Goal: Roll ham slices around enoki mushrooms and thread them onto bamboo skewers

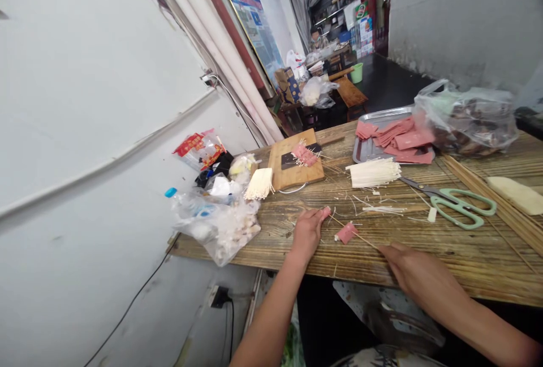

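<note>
My left hand [309, 230] lies flat on the wooden table [424, 242], fingers stretched toward a thin bamboo skewer [360, 237]. The skewer carries a small pink meat roll [346, 233] and lies between my hands. My right hand [413, 268] rests near the table's front edge with its fingers curled at the skewer's near end, seemingly pinching it. A bundle of white enoki mushrooms [373, 173] lies behind, with loose strands scattered in front of it.
A metal tray [371, 152] holds pink meat slices [403, 138]. Green-handled scissors [460, 204] lie to the right. A cutting board [294, 166] bears finished rolls. Plastic bags [216, 225] sit at the left, another bag [466, 118] at the back right. Skewers line the right side.
</note>
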Tool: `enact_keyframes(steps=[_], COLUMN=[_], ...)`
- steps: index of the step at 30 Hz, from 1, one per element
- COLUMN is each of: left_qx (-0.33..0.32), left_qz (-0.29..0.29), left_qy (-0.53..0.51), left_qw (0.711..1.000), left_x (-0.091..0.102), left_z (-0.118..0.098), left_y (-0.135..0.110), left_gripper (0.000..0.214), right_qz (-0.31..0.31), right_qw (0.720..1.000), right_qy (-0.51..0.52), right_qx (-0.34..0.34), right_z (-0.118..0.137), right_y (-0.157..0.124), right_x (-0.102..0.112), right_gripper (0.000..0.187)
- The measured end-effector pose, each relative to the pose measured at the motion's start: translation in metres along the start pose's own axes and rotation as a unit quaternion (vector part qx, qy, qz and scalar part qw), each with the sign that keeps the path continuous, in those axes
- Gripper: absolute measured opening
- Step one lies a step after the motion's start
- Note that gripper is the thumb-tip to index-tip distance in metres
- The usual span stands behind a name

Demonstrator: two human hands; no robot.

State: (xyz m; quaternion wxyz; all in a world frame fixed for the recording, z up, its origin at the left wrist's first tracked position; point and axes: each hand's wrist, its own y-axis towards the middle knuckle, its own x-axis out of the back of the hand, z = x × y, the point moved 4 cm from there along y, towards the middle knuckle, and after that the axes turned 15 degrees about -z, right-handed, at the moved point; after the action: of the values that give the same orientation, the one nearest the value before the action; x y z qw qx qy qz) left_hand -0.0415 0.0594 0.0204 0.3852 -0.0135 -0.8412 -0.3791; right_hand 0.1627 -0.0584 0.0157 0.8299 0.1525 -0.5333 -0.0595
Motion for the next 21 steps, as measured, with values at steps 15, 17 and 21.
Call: enact_keyframes(steps=[15, 17, 21], left_qx=[0.019, 0.018, 0.004], left_qz=[-0.004, -0.003, -0.005], left_qy=[-0.015, -0.017, -0.019], left_qw=[1.000, 1.000, 1.000], left_x=[-0.001, -0.002, -0.002], left_z=[0.003, 0.005, 0.006], left_y=[-0.002, -0.003, -0.004], left_gripper=[0.029, 0.030, 0.030], right_qz=[0.046, 0.042, 0.032], right_qw=[0.998, 0.999, 0.999], right_qy=[-0.033, -0.033, -0.028], right_qx=[-0.001, 0.001, 0.006], right_z=[0.017, 0.018, 0.021], right_y=[0.026, 0.030, 0.038], right_x=[-0.016, -0.019, -0.023], right_gripper=[0.035, 0.035, 0.036])
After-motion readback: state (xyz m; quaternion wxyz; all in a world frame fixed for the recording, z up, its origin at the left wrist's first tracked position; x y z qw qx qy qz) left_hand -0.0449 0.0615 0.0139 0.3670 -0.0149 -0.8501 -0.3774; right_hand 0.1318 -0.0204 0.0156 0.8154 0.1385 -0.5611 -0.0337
